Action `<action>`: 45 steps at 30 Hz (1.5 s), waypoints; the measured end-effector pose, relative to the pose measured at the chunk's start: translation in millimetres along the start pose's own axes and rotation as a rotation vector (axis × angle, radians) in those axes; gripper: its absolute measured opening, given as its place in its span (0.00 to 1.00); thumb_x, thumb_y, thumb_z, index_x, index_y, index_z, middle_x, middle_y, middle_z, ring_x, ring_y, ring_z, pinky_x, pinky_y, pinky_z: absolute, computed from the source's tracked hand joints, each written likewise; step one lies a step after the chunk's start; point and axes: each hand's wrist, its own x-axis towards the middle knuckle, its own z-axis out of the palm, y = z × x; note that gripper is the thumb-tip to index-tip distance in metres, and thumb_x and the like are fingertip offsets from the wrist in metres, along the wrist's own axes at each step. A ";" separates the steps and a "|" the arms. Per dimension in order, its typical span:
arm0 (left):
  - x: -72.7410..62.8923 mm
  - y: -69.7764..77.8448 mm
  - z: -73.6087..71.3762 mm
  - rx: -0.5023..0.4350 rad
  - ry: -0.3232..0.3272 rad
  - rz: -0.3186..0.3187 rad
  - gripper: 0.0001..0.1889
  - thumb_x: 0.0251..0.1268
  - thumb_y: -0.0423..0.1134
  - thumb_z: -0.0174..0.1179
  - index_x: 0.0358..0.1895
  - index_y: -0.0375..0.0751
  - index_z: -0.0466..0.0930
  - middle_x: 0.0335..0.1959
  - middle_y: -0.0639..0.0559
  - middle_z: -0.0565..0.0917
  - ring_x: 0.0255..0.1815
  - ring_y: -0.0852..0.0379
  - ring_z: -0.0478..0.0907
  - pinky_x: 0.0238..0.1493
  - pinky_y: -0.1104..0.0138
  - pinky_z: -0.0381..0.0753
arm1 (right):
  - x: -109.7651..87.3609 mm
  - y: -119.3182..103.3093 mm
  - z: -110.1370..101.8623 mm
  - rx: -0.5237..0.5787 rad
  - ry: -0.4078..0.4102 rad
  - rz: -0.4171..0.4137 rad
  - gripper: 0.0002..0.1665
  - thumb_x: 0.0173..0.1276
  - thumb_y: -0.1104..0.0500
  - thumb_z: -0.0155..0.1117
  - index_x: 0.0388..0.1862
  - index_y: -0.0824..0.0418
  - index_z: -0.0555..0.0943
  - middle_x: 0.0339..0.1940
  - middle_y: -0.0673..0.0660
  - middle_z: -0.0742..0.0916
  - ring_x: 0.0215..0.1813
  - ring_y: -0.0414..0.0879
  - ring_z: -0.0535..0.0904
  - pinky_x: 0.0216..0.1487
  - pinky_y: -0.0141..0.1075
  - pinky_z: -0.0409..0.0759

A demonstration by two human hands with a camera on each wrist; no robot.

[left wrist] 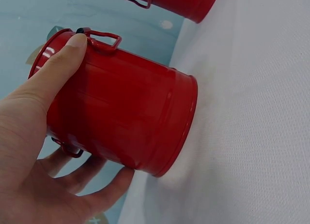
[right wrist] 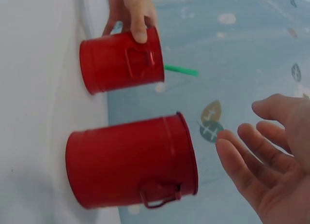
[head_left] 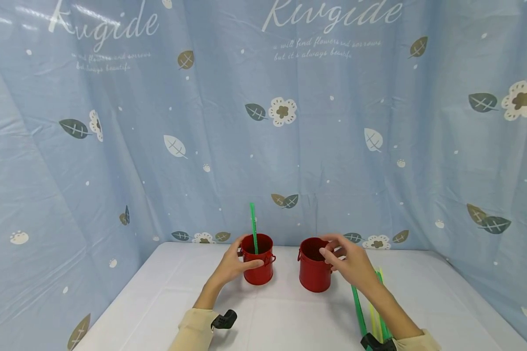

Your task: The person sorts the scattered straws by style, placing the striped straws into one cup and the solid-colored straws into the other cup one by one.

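Note:
My left hand [head_left: 232, 267] holds a small red bucket [head_left: 259, 274] by its side, thumb along the front below the rim and fingers round the far side. The bucket stands upright on the white table, and a thin green stick [head_left: 253, 222] leans up out of it. A second red bucket [head_left: 314, 275] stands upright to the right. Beside and above its rim is my right hand [head_left: 352, 262], fingers loosely bent and nothing in them. The right wrist view shows a gap between these fingertips [right wrist: 226, 145] and that bucket's rim.
Several green sticks [head_left: 358, 312] and yellow sticks [head_left: 373, 321] lie on the white table [head_left: 272, 321] under my right forearm, which partly hides them. A blue patterned curtain [head_left: 228, 170] hangs behind the table and along its sides. Both buckets have small wire side handles.

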 end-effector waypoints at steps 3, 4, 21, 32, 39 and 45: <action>-0.4 -0.1 0.2 -0.002 0.001 0.000 0.47 0.51 0.51 0.74 0.74 0.50 0.59 0.67 0.48 0.72 0.65 0.46 0.70 0.58 0.50 0.80 | -2.3 6.0 -5.5 -0.020 -0.008 0.022 0.20 0.67 0.55 0.68 0.56 0.58 0.79 0.36 0.53 0.86 0.31 0.46 0.85 0.27 0.30 0.83; -0.5 0.0 0.2 0.000 0.002 -0.001 0.46 0.51 0.51 0.74 0.74 0.50 0.59 0.67 0.48 0.72 0.65 0.46 0.70 0.58 0.51 0.80 | -2.7 7.7 -7.5 -0.029 -0.011 0.029 0.20 0.67 0.55 0.68 0.56 0.57 0.79 0.35 0.53 0.86 0.31 0.45 0.85 0.27 0.30 0.83; 0.3 0.2 -1.4 0.009 -0.002 -0.015 0.48 0.51 0.51 0.74 0.75 0.49 0.58 0.67 0.49 0.72 0.64 0.46 0.70 0.58 0.51 0.80 | -4.6 37.0 -36.0 -0.126 -0.105 0.159 0.20 0.67 0.55 0.67 0.56 0.61 0.79 0.36 0.56 0.85 0.28 0.36 0.82 0.27 0.29 0.83; -0.2 1.7 -0.7 -0.003 -0.006 -0.014 0.47 0.51 0.51 0.74 0.74 0.50 0.59 0.67 0.49 0.72 0.65 0.47 0.70 0.58 0.52 0.80 | -10.4 51.9 -43.0 -0.214 -0.168 0.312 0.24 0.66 0.53 0.68 0.55 0.66 0.78 0.38 0.59 0.86 0.31 0.45 0.84 0.28 0.35 0.85; 0.0 0.9 -0.8 -0.017 0.000 -0.008 0.47 0.51 0.50 0.74 0.74 0.51 0.59 0.67 0.49 0.72 0.66 0.46 0.70 0.60 0.50 0.78 | -12.0 62.2 -55.0 -0.255 -0.242 0.424 0.29 0.64 0.52 0.70 0.57 0.68 0.77 0.38 0.60 0.86 0.31 0.46 0.84 0.29 0.38 0.85; 0.5 0.0 -0.3 -0.014 -0.004 -0.007 0.47 0.51 0.50 0.74 0.74 0.50 0.58 0.67 0.49 0.71 0.66 0.46 0.69 0.60 0.51 0.79 | -14.9 74.4 -64.6 -0.312 -0.288 0.504 0.34 0.61 0.50 0.72 0.58 0.71 0.75 0.39 0.61 0.85 0.30 0.46 0.83 0.29 0.38 0.83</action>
